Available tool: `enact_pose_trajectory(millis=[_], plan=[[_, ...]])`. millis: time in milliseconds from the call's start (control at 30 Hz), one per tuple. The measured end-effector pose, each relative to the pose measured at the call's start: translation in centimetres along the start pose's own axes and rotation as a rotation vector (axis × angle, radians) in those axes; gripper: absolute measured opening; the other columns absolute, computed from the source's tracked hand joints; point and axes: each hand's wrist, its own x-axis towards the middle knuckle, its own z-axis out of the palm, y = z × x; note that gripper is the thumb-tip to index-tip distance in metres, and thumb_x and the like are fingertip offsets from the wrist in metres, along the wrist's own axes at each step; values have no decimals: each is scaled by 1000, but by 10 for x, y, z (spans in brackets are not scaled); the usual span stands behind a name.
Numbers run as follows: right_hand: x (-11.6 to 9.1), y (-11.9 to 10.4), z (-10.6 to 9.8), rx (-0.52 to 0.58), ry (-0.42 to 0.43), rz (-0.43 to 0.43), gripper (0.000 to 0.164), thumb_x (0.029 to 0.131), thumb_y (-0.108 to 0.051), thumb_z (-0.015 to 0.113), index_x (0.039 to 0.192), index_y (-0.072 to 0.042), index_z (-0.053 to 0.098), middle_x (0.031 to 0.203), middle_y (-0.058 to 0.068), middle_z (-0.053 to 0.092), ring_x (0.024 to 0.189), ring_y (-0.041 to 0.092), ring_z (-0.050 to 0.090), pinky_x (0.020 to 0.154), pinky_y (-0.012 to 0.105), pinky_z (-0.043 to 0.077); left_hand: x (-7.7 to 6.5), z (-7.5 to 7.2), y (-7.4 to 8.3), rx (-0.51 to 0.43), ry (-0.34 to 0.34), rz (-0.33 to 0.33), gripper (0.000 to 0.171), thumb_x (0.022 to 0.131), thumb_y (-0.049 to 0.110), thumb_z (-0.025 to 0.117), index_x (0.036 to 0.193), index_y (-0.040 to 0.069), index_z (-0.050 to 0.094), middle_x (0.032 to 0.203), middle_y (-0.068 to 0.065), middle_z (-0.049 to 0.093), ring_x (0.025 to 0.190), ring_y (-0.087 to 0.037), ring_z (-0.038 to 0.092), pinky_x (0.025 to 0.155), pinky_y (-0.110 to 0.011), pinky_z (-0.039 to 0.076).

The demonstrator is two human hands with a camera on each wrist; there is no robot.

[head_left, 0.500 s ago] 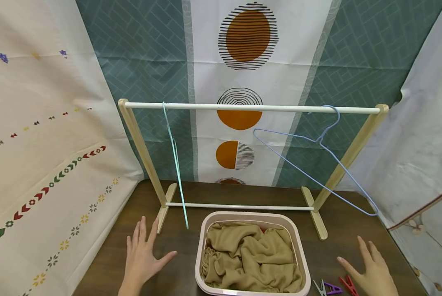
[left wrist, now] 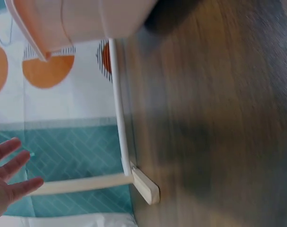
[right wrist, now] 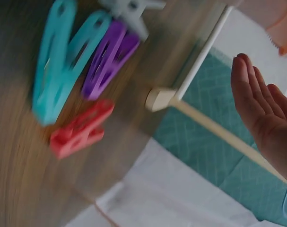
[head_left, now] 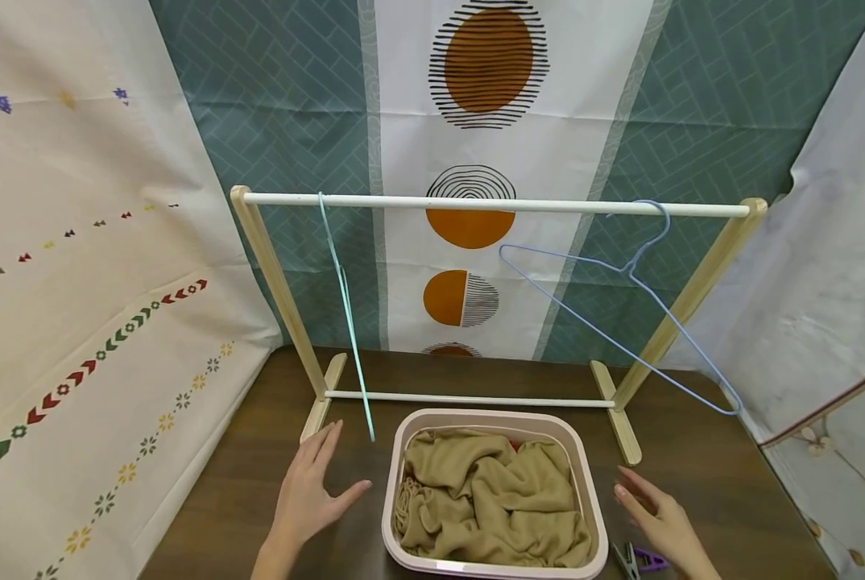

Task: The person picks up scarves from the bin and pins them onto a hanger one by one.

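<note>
A pale pink plastic basin [head_left: 494, 416] stands on the dark table, filled with a folded olive-tan cloth [head_left: 505, 499] that has fringe at its left end. Left of the basin my left hand [head_left: 308, 495] hovers with fingers spread and thumb toward the rim, touching nothing. On the opposite side my right hand [head_left: 657, 515] is held with straight fingers slanting toward the basin, apart from it and holding nothing. Clothespins lie below the right hand: a teal one [right wrist: 63, 66], a purple one [right wrist: 110, 59], a red one [right wrist: 82, 130] and a grey one [right wrist: 131, 12].
Behind the basin stands a rack with a white top rail [head_left: 476, 203] and wooden legs. A mint hanger [head_left: 347, 314] hangs at its left, seen nearly edge-on, and a blue hanger [head_left: 628, 270] at its right. Patterned fabric walls [head_left: 113, 242] enclose the table.
Both hands have moved inward toward the basin, the right one farther, now covering the red clothespin in the head view. The basin, cloth and hangers stay as they were.
</note>
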Motion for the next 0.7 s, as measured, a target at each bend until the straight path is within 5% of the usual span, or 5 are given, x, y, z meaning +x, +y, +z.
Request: enact_pose_trajectory(millis=[333,700], plan=[[6,-15,24,214,-37,64,48,92,-13,52,133,8,38,119,30,51,90,14,59,68,31,52,16,14,23,-107,-56,98,78,69,50,73,127,3,51,119,-15,53,107,-29,50,77,-45,48],[7,-17,37,258,-11,46,48,88,-6,56,131,9,40,111,28,56,84,12,59,64,27,51,35,32,45,-168,-163,235,73,76,54,65,126,3,52,119,-14,53,105,-26,52,76,-41,49]])
